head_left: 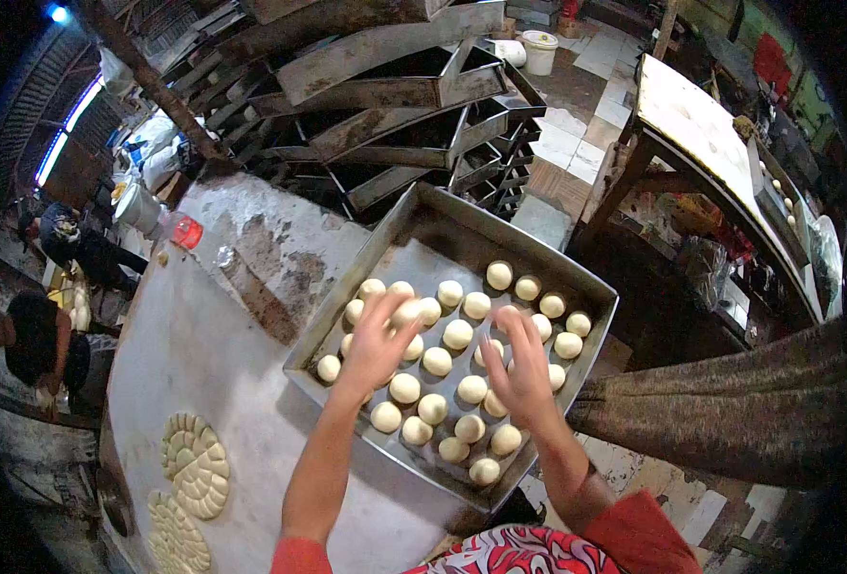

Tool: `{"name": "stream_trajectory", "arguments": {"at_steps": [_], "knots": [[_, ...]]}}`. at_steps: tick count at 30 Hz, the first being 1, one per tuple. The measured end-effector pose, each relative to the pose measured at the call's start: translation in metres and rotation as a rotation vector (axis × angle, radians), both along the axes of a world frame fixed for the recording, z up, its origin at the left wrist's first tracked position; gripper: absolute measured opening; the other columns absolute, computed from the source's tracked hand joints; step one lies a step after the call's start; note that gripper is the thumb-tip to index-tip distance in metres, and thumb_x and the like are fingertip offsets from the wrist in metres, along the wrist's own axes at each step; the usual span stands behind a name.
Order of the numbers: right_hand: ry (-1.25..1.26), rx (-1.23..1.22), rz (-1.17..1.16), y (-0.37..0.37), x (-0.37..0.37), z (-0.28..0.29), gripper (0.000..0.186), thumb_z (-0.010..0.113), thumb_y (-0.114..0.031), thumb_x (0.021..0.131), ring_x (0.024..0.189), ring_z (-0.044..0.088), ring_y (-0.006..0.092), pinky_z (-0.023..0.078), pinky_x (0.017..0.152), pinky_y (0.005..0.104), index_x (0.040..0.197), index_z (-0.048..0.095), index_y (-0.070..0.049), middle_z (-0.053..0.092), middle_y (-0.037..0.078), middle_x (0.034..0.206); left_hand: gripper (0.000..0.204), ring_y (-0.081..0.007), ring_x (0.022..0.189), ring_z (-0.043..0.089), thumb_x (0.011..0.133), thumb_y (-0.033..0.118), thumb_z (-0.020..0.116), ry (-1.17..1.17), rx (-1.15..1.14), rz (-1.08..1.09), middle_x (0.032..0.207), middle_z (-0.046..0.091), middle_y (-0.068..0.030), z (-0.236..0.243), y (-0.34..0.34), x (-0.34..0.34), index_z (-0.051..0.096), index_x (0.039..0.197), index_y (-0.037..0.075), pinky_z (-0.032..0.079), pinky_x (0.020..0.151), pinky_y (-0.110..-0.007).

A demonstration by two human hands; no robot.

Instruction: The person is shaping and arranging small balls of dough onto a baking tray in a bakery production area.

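A square metal tray [423, 244] lies tilted on the table's near right corner and holds several pale round dough balls [457, 334] in rows. My left hand [378, 342] hovers over the tray's left rows, fingers spread and motion-blurred, with a dough ball [407, 312] at its fingertips. My right hand [524, 368] is over the right rows, fingers raised beside another ball [540, 326]. Blur hides whether either hand grips a ball.
The floured grey table [203, 335] carries two slabs of scored dough pieces [194, 464] at its near left and a small red-capped item [186, 232]. Stacked empty trays on racks [395, 105] stand behind. A second table [701, 124] is right; people [31, 344] work left.
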State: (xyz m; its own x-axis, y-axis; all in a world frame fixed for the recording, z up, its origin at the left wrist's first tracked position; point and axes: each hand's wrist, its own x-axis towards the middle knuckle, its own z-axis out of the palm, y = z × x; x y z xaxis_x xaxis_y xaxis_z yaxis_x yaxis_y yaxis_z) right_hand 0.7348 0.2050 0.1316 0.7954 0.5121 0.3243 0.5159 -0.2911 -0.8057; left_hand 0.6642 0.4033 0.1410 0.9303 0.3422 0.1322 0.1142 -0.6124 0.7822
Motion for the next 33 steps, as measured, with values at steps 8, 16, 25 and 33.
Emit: {"name": "stream_trajectory", "arguments": {"at_steps": [8, 16, 25, 33], "knots": [[0.130, -0.275, 0.303, -0.081, -0.086, 0.035, 0.040, 0.068, -0.013, 0.075, 0.098, 0.050, 0.0312, 0.043, 0.085, 0.0386, 0.112, 0.055, -0.005, 0.040, 0.019, 0.123, 0.067, -0.0378, 0.105, 0.049, 0.070, 0.013, 0.070, 0.300, 0.431, -0.005, 0.116, 0.048, -0.0222, -0.078, -0.009, 0.163, 0.038, 0.129, 0.012, 0.039, 0.094, -0.042], [0.619, -0.102, 0.984, 0.009, -0.191, 0.015, 0.028, 0.057, -0.011, 0.086, 0.090, 0.056, 0.0296, 0.047, 0.076, 0.0350, 0.111, 0.051, -0.001, 0.052, 0.018, 0.108, 0.047, -0.0218, 0.114, 0.049, 0.085, 0.013, 0.062, -0.174, -0.710, 0.533, 0.121, 0.053, -0.0130, -0.037, 0.066, -0.211, 0.042, 0.126, 0.002, 0.038, 0.097, -0.035], [-0.427, -0.286, 0.609, 0.217, -0.374, -0.120, 0.023, 0.054, -0.024, 0.084, 0.098, 0.047, 0.0351, 0.037, 0.086, 0.0458, 0.097, 0.057, -0.005, 0.054, 0.018, 0.102, 0.053, -0.0356, 0.133, 0.020, 0.087, 0.026, 0.051, 0.849, 0.262, 1.539, 0.143, 0.027, -0.0179, -0.103, -0.198, -0.597, 0.037, 0.133, 0.003, 0.016, 0.108, -0.050], [-0.072, -0.562, 0.063, 0.403, -0.457, -0.125, 0.038, 0.054, -0.036, 0.086, 0.107, 0.044, 0.0378, 0.034, 0.094, 0.0446, 0.105, 0.056, -0.003, 0.052, 0.023, 0.108, 0.065, -0.0388, 0.134, 0.018, 0.082, 0.033, 0.058, 0.890, 0.138, 1.533, 0.144, 0.024, -0.0190, -0.093, -0.193, -0.595, 0.034, 0.135, 0.003, 0.013, 0.108, -0.055]]}}
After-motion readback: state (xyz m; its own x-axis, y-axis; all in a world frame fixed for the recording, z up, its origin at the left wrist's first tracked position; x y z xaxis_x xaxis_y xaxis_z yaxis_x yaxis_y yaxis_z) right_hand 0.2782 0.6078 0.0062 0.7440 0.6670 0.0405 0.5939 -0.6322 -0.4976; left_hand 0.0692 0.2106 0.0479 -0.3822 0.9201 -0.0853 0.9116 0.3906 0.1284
